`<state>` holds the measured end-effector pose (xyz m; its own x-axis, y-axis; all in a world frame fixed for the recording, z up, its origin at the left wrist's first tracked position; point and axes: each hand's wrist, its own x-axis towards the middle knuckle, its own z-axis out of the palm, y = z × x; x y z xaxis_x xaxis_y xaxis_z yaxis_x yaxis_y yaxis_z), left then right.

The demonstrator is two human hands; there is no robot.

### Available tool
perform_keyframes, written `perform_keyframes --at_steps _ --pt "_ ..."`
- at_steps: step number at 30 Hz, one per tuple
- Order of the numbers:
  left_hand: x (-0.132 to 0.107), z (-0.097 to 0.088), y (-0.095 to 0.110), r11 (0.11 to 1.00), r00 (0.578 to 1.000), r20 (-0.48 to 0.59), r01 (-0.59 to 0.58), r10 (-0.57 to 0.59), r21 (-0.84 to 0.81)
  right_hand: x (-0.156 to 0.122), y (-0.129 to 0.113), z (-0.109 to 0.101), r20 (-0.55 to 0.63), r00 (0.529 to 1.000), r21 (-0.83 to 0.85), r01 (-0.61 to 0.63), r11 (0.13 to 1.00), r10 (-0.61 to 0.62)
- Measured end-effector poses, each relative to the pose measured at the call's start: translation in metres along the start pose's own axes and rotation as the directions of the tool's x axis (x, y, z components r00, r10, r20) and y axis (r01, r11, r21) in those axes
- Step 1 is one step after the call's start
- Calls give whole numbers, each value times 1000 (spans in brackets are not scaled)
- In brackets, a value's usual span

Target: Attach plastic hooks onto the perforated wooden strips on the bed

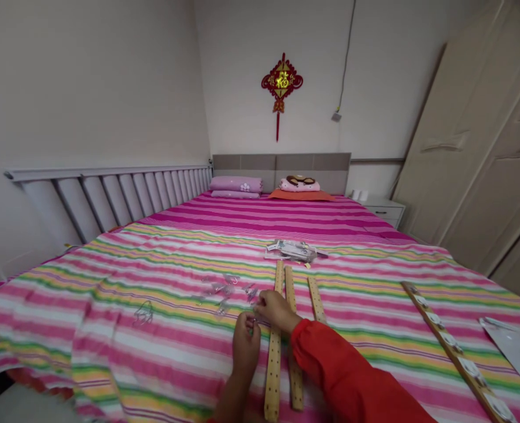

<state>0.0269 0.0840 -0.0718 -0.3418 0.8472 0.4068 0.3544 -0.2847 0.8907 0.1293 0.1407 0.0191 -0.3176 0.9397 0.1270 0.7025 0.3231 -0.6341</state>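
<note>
My left hand point(246, 343) is raised with its fingers pinched together beside a long wooden strip with drilled holes point(273, 367). Just above and to the right, my right hand point(275, 309) reaches across that strip, its fingertips closed too. Whatever sits between the fingers of each hand is too small to name. Small clear bags of metal pieces point(220, 289) lie scattered to the left of my fingertips. A second drilled strip point(296, 385) runs parallel, partly under my right forearm. The third strip point(316, 298) disappears behind the red sleeve.
A loose heap of thin metal pieces point(144, 314) lies on the striped bedspread point(189, 352) at left. Beyond the strips is a pile of clear packets point(292, 251). On the right lie a wooden strip with white round fittings point(451, 342) and a clear plastic sheet point(517, 346).
</note>
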Motion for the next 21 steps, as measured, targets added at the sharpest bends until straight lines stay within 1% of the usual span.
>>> perform_keyframes --at_steps 3,7,12,15,17,19,21 --pt "0 2 -3 1000 1000 5 -6 6 5 8 -9 6 22 999 -80 -36 996 38" --pt "0 2 -4 1000 1000 -3 -6 6 25 15 -13 9 38 996 -146 -72 987 79" --pt "-1 2 -3 999 1000 19 17 -18 40 18 -8 13 3 993 -145 -114 983 115" --pt "-2 2 -3 998 999 36 35 -37 47 19 -2 11 -49 986 -82 -164 983 161" --pt "-2 2 -3 998 999 35 38 -40 44 21 3 8 -91 977 -7 -193 981 191" --pt "-2 2 -1 999 999 30 26 -28 38 24 8 4 -128 966 97 -214 972 225" --pt "-1 2 0 999 1000 23 9 -10 38 26 13 -1 -143 953 230 -232 945 268"
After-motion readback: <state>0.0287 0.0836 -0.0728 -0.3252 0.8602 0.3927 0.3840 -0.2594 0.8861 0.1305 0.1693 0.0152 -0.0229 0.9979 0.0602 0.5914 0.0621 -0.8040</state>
